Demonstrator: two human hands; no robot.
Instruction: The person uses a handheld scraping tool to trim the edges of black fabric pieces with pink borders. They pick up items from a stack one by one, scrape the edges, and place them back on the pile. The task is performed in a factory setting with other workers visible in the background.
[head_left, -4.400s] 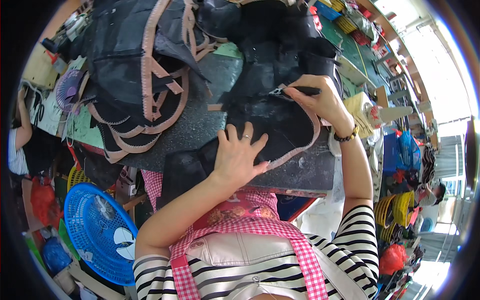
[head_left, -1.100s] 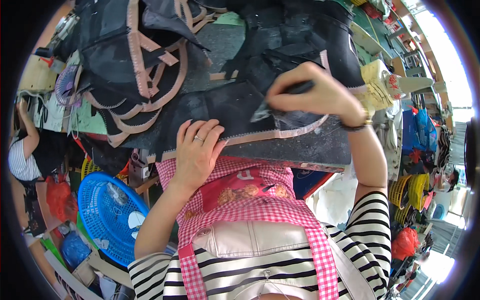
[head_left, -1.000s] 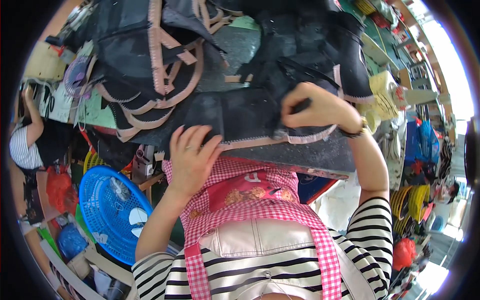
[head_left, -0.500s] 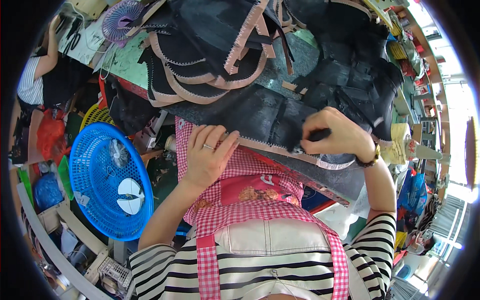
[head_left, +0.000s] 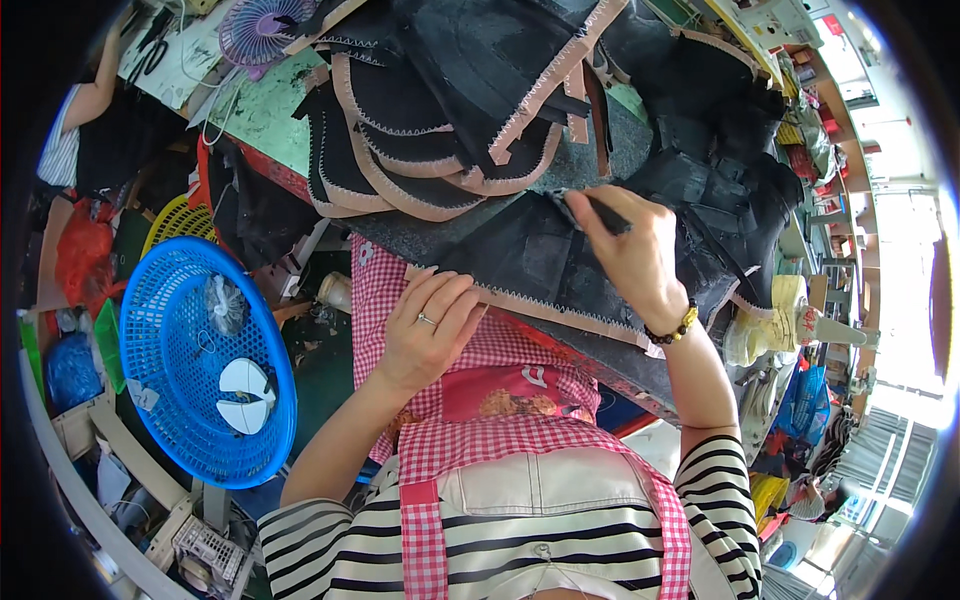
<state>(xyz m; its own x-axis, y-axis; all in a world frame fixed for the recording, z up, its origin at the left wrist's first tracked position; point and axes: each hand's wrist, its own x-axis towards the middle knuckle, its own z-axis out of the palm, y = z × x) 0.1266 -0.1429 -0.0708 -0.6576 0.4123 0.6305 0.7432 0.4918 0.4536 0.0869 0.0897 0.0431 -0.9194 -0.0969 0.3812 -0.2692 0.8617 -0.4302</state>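
Note:
A black panel (head_left: 515,247) with a beige zigzag-stitched border lies along the near edge of the worktable. At its left end, my left hand (head_left: 430,325) has its fingers bent close together on the border, holding it; a ring is on one finger. My right hand (head_left: 640,250), with a beaded bracelet at the wrist, is closed round a short black tool (head_left: 608,216) with a greyish tip. That tip is at the panel's far edge; the exact kind of tool cannot be made out.
Stacked black panels with beige stitched edges (head_left: 400,190) lie beyond my hands, more black pieces (head_left: 700,180) at the right. A blue basket (head_left: 285,400) with white pieces stands at the left, a purple fan (head_left: 258,30) far left, a yellowish roll (head_left: 780,310) at right. Another person's arm (head_left: 100,80) shows far left.
My right hand has moved away from the near border to the panel's far edge with the black tool. My left hand stays at the border, its fingers closer together. The view has shifted slightly.

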